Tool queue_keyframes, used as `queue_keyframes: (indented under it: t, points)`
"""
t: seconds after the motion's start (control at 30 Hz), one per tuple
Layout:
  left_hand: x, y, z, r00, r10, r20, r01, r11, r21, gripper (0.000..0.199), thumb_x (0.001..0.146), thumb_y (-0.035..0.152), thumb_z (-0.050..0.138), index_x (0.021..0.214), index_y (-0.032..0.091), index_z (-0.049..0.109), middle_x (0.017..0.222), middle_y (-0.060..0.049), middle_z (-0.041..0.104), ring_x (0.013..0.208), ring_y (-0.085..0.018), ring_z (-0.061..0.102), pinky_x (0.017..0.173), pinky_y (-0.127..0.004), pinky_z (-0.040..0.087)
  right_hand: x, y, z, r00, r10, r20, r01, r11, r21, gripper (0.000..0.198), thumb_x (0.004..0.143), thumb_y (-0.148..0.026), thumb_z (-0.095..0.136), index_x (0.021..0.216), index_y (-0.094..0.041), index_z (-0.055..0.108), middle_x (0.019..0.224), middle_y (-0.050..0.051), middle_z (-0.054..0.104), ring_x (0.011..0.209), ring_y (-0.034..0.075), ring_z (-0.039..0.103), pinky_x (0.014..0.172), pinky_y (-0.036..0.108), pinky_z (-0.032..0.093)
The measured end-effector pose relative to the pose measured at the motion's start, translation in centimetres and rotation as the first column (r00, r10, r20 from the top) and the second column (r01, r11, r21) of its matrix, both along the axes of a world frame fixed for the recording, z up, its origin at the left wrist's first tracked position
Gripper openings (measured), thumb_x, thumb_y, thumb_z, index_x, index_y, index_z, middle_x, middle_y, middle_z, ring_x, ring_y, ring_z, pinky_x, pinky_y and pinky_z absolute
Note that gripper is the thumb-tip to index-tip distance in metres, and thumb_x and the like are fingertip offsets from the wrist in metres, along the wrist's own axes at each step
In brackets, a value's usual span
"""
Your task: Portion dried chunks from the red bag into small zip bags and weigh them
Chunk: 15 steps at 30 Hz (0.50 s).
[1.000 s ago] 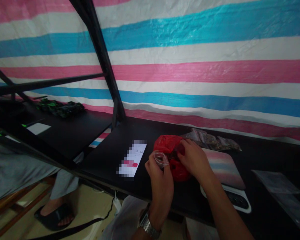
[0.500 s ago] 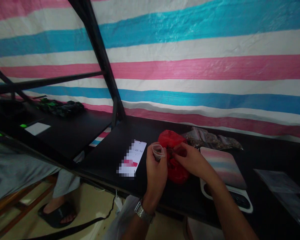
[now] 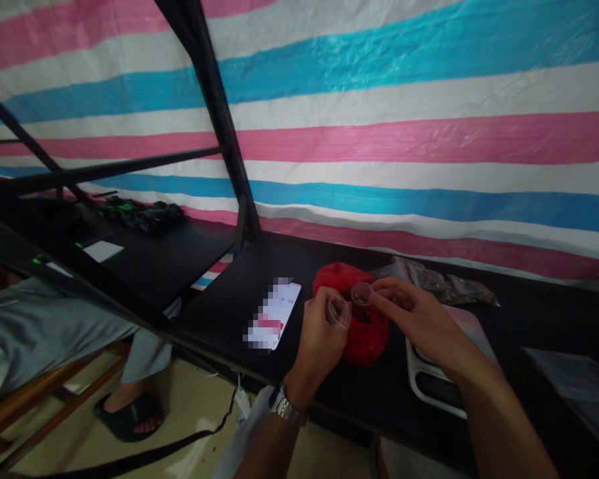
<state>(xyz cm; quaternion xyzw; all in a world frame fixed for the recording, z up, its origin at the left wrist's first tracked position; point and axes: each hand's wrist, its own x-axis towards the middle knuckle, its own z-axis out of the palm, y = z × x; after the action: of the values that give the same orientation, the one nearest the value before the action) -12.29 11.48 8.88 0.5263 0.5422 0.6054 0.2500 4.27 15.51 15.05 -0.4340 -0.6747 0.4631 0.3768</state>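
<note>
My left hand point(image 3: 318, 342), with a metal watch on its wrist, pinches a small clear plastic bag point(image 3: 337, 310) held open at chest height over the black table point(image 3: 239, 299). My right hand point(image 3: 419, 319) holds a small clear cup point(image 3: 361, 293) with brownish bits in it, close to the bag's mouth. Both hands hover just above a red plastic bag point(image 3: 354, 326) that lies crumpled on the table.
A phone point(image 3: 274, 314) lies face up left of the red bag. A white scale with a striped top point(image 3: 439, 372) sits under my right forearm. Filled clear bags point(image 3: 444, 283) lie behind, flat clear bags point(image 3: 574, 386) at right. Another person's leg and sandal point(image 3: 130, 416) show lower left.
My right hand has come out of the red bag holding the small cup and lifted it toward the clear bag. My left hand has risen a little with the bag.
</note>
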Motion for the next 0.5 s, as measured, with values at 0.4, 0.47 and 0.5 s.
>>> queue_keyframes:
  t: [0.4, 0.47, 0.5]
  points:
    - [0.7, 0.7, -0.7, 0.999, 0.047, 0.022, -0.045, 0.997, -0.058, 0.015, 0.086, 0.023, 0.073, 0.097, 0.022, 0.064, 0.086, -0.002, 0.072, 0.075, -0.018, 0.066, 0.069, -0.028, 0.049, -2.1, -2.2, 0.6, 0.961, -0.077, 0.267, -0.076, 0.851, 0.520, 0.025, 0.087, -0.011, 0.065, 0.106, -0.027, 0.071, 0.117, 0.006, 0.075, 0.114, 0.027, 0.068, 0.105, 0.047, 0.051]
    - [1.0, 0.9, -0.6, 0.998, 0.031, 0.051, -0.029, 0.998, -0.054, 0.015, 0.085, 0.023, 0.074, 0.096, 0.022, 0.062, 0.083, -0.001, 0.070, 0.072, -0.017, 0.064, 0.067, -0.027, 0.048, -1.9, -2.0, 0.4, 0.968, -0.099, 0.230, -0.050, 0.822, 0.567, 0.023, 0.090, -0.015, 0.066, 0.108, -0.027, 0.071, 0.117, 0.006, 0.075, 0.112, 0.027, 0.069, 0.103, 0.046, 0.052]
    - [1.1, 0.9, -0.4, 0.997, 0.032, 0.076, -0.029, 0.999, -0.041, 0.015, 0.085, 0.024, 0.074, 0.094, 0.022, 0.062, 0.080, 0.000, 0.068, 0.070, -0.016, 0.063, 0.066, -0.026, 0.048, -1.7, -1.8, 0.3, 0.971, -0.125, 0.205, -0.018, 0.812, 0.583, 0.021, 0.090, -0.018, 0.067, 0.109, -0.027, 0.070, 0.117, 0.006, 0.075, 0.110, 0.027, 0.069, 0.100, 0.045, 0.053]
